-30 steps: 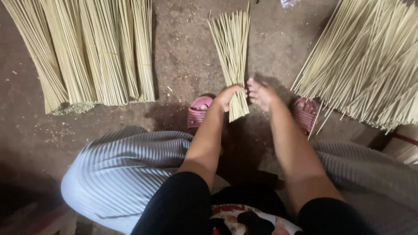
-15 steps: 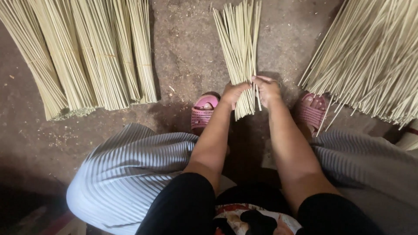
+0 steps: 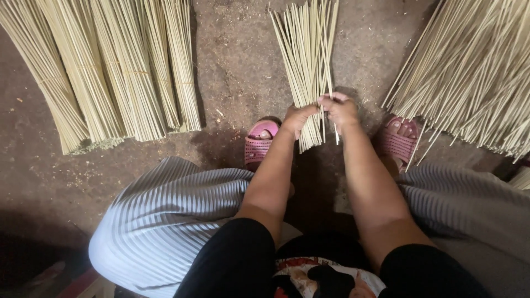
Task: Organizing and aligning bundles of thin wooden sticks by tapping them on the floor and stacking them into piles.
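A small bundle of thin pale sticks point(image 3: 306, 60) lies on the dirt floor straight ahead, fanning out away from me. My left hand point(image 3: 298, 117) grips its near end from the left. My right hand point(image 3: 339, 108) closes on the same end from the right, with a few sticks poking down past the fingers. Both hands sit side by side between my two pink sandals point(image 3: 259, 142).
Tied bundles of sticks point(image 3: 110, 72) lie in a row at the left. A large loose pile of sticks point(image 3: 475, 77) spreads at the right, beside the right sandal point(image 3: 398, 140). My striped grey skirt point(image 3: 165, 215) covers both knees. The floor point(image 3: 237, 72) is bare dirt.
The hands have drawn together on the near end of the small bundle, and the sticks are gathered tighter. The view has shifted slightly, so the bundle sits lower in the frame.
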